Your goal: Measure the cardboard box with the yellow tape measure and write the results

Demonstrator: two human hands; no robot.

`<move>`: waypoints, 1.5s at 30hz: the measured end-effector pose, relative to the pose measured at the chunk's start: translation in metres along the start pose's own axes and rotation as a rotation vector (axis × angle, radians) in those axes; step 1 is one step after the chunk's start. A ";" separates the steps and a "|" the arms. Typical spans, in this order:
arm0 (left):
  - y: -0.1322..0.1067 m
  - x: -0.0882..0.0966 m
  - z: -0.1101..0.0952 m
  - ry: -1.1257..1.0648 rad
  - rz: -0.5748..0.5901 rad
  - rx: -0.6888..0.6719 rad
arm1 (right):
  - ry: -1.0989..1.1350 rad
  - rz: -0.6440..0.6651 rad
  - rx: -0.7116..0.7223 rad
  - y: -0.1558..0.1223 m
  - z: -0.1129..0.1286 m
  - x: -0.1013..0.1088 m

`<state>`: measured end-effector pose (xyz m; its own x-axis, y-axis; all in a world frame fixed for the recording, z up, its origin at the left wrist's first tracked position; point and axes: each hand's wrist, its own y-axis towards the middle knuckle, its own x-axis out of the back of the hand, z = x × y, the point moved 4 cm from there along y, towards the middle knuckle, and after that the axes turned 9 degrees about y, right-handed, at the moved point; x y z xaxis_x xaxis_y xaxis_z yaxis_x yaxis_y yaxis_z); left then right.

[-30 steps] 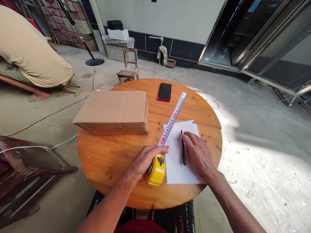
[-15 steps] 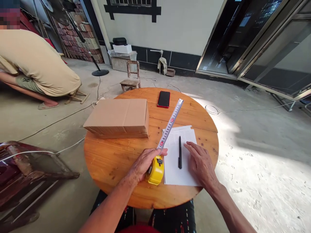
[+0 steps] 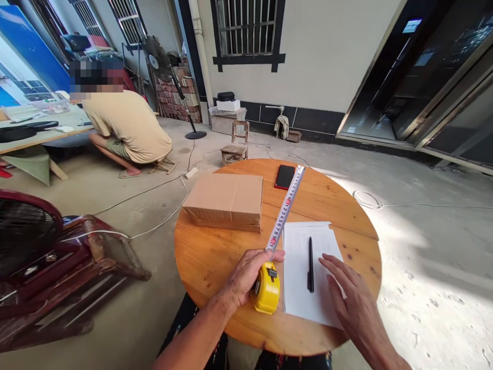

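Note:
My left hand [image 3: 248,277] is closed around a yellow tape measure [image 3: 266,289], thumb near the mouth of the case. Its silver blade sticks out away from me and slants up to the right, the tip overlapping the phone's edge in view. My right hand [image 3: 352,288] rests with fingers stretched at the right side of some white paper sheets [image 3: 296,277], holding nothing. A black pen [image 3: 310,264] lies on the sheets, between the tape measure and my right fingers. Beyond my left hand, a closed brown cardboard box [image 3: 225,200] sits on the round wooden table [image 3: 208,257].
A phone with a red edge [image 3: 284,176] lies at the table's far side. Behind stands a small wooden chair [image 3: 235,149]. A person [image 3: 127,123] squats at far left near a standing fan [image 3: 157,59]. A dark red chair [image 3: 42,277] stands left; cables cross the floor.
The view has swung left and up, so the table appears lower and further right, and more of the squatting person shows. My hands keep nearly the same places, the left still holding the tape measure.

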<state>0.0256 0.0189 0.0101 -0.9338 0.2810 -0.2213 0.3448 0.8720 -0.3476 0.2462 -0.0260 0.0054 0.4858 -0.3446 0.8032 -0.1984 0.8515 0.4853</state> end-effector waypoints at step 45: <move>-0.077 0.091 -0.040 -0.415 -0.047 0.381 | -0.041 0.109 0.258 0.167 0.127 -0.057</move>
<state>-0.0894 -0.0063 0.0534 -0.8598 -0.0030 -0.5106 0.3855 0.6519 -0.6530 0.0767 0.0856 0.0842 0.4157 -0.2769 0.8663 -0.4599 0.7578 0.4629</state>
